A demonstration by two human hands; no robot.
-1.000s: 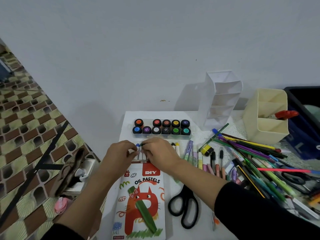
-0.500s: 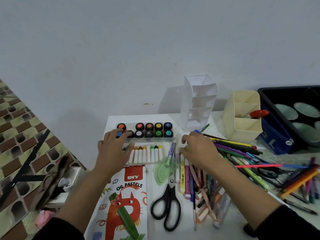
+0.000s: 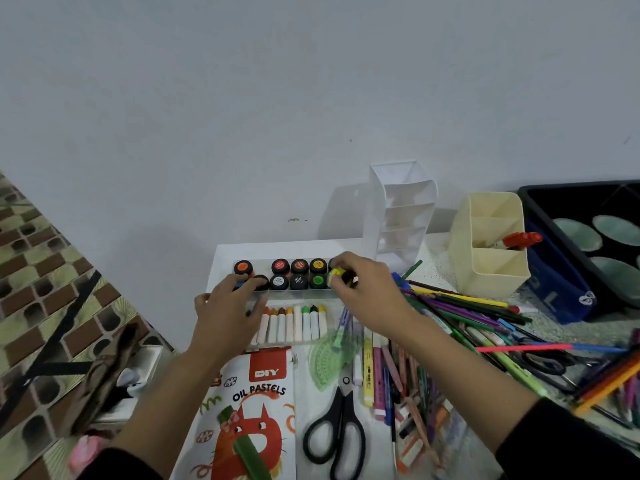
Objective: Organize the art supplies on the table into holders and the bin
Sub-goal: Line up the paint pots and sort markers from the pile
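Pinching a small yellow piece (image 3: 336, 274) between thumb and fingertips, your right hand (image 3: 367, 296) is above the right end of the paint set (image 3: 299, 277); what the piece is, I cannot tell. Your left hand (image 3: 227, 308) lies flat with fingers spread, holding nothing, on the left end of that set and the pastels (image 3: 298, 323). The white holder (image 3: 398, 216) stands just beyond your right hand, the cream holder (image 3: 491, 265) further to its right, and the bin (image 3: 561, 282) beyond that. I judge the right hand is the nearer one, so move it forward and a little right.
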